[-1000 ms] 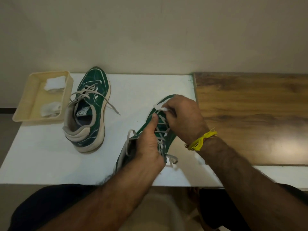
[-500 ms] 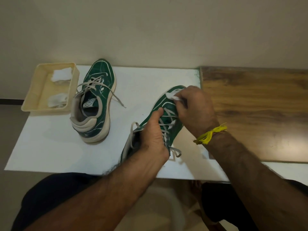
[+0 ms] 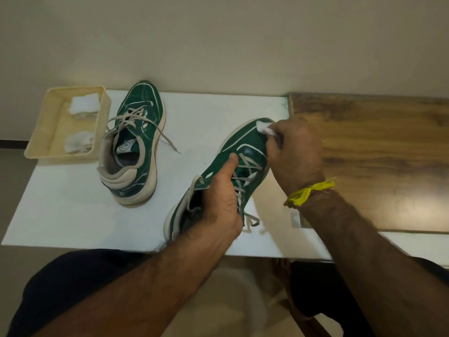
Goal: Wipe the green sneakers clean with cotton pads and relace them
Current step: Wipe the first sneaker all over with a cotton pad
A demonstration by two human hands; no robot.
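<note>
The right hand [image 3: 295,154] pinches a white cotton pad [image 3: 264,127] in curled fingers [image 3: 274,142] and presses it against the toe of the near sneaker [image 3: 243,147], which lies tilted on the white table [image 3: 73,215]. The left hand [image 3: 222,198] grips that shoe at the collar, its thumb laid along the tongue beside the laces [image 3: 245,176] and the other fingers wrapped out of sight round the far side. Judging by this, the wiping stage is under way on this shoe; how much of its upper is already clean cannot be told, though the green surface looks glossy. Its laces are threaded loosely and untied, one end trailing just below the left hand's fingers. The second sneaker [image 3: 136,147] stands upright well to the left of both hands, its own laces slack and spilling over the side, so relacing appears to remain for both shoes. Further left of it sits a cream tray [image 3: 42,132] holding two more white pads [image 3: 83,105], one near each end. The white table top carries all of this; to the right of the right hand's fingers a brown wood-grain board [image 3: 376,147] lies on it. Behind runs a plain beige wall [image 3: 218,40], and the person's dark-clothed knees show below the table edge.
</note>
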